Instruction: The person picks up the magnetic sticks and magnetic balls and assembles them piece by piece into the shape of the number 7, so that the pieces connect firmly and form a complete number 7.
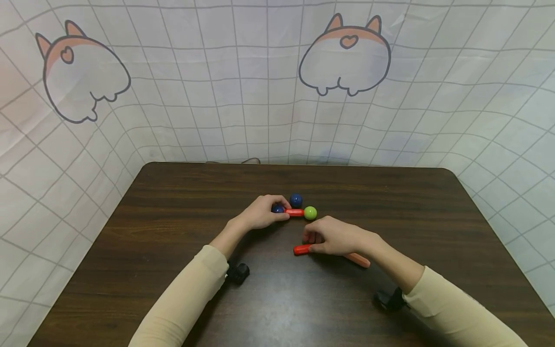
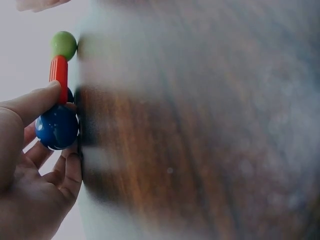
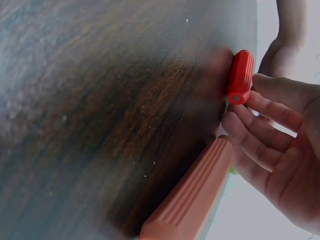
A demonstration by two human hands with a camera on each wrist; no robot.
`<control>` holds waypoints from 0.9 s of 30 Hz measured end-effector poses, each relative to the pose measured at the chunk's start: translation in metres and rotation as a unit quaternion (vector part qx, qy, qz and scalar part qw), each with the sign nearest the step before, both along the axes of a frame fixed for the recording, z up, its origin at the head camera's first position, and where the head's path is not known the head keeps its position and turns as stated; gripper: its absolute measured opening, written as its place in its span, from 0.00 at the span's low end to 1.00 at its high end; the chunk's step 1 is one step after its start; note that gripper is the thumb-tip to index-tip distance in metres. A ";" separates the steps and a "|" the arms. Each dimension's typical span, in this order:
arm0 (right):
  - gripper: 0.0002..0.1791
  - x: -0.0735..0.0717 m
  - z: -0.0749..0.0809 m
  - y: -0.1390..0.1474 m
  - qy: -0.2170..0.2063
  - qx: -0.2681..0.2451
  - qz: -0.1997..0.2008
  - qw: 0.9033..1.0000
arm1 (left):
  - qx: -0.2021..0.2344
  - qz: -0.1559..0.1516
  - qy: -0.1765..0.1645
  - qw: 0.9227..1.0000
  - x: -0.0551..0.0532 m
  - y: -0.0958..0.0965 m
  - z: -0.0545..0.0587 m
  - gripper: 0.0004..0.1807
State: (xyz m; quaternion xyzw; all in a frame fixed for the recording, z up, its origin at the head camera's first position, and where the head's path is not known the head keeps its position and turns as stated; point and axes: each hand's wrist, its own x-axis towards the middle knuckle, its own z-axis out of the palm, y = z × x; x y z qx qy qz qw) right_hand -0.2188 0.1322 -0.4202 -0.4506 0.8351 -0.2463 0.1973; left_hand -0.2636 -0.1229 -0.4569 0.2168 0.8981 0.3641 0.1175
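My left hand (image 1: 262, 212) pinches a short red rod (image 1: 295, 212) near its end with thumb and fingers. In the left wrist view a blue ball (image 2: 57, 127) sits at the rod's near end, below the thumb, and a green ball (image 2: 64, 46) at its far end. Another blue ball (image 1: 296, 200) rests just behind this rod. My right hand (image 1: 336, 236) has thumb and index finger at one end of a second red rod (image 3: 241, 77), which lies low at the table. An orange longer rod (image 3: 192, 195) lies under the right hand, apart from its fingertips.
The dark wood table (image 1: 173, 202) ends at a white grid-patterned curtain (image 1: 208, 96) behind and at both sides. A black wrist camera (image 1: 238, 273) hangs at the left cuff, and another black device (image 1: 388, 300) at the right cuff.
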 end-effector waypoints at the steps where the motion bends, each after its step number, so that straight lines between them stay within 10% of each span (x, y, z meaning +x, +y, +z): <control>1: 0.05 0.000 0.000 0.000 0.000 0.000 0.000 1.000 | 0.001 0.000 -0.001 1.000 0.000 0.000 0.000 0.10; 27: 0.09 -0.004 0.014 0.025 0.008 -0.013 -0.042 0.999 | -0.005 -0.003 -0.007 1.000 -0.001 0.000 0.001 0.11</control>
